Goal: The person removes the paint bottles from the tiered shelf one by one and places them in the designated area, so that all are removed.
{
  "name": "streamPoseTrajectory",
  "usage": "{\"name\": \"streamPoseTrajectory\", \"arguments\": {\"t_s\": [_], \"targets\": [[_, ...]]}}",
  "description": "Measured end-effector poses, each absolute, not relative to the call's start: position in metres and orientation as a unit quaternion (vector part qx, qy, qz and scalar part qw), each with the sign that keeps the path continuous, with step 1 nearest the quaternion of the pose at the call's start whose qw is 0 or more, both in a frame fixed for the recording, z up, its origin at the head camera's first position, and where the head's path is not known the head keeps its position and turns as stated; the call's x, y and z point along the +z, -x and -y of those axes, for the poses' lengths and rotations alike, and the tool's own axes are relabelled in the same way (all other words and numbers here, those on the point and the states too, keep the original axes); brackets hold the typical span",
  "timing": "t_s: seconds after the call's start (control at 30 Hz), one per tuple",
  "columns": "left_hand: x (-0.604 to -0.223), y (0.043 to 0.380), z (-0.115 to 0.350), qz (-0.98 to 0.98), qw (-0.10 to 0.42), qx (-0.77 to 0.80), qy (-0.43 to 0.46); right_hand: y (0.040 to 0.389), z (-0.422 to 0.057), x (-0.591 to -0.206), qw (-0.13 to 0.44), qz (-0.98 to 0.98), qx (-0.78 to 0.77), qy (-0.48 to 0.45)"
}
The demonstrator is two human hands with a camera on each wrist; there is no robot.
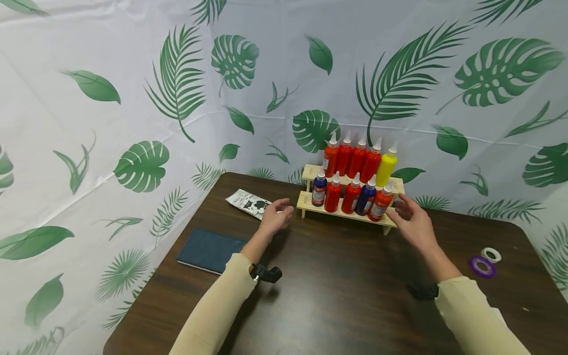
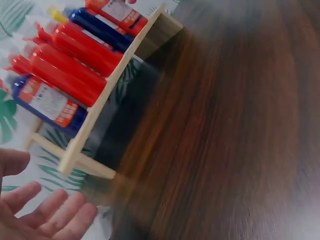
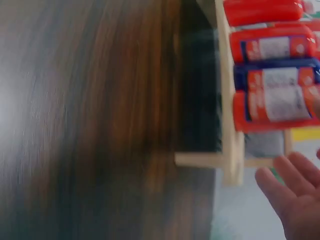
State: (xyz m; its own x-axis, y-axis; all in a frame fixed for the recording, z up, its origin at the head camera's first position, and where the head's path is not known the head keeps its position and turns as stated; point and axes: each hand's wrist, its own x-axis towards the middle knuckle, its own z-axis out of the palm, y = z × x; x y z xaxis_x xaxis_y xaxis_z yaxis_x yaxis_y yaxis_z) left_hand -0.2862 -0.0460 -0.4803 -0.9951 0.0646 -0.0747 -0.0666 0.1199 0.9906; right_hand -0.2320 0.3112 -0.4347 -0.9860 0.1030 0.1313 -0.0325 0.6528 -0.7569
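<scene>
Rack (image 1: pixel 339 214) runs lengthwise between left hand (image 1: pixel 276 217) and right hand (image 1: pixel 414 224), the right nearer; both relaxed, holding nothing.

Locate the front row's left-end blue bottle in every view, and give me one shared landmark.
Head: the blue bottle is just right of picture centre.
Left wrist: at the left side, slanted, above the left hand.
Right wrist: not in it; the one showing is the other blue bottle.
Shared landmark: the wooden stand.
</scene>
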Motion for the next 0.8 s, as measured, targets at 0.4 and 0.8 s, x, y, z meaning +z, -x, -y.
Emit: {"name": "streamPoseTrajectory", "arguments": {"t_s": [0.4,0.8], "targets": [[-0.495,0.316,0.014,-0.723,0.046,0.686,0.064,0.256,-0.283,-0.443,0.125,0.892,0.431,0.052],[-0.503,0.327,0.009,-0.713,0.036,0.692,0.109,0.253,-0.287,-0.445,0.134,0.893,0.427,0.049]]}}
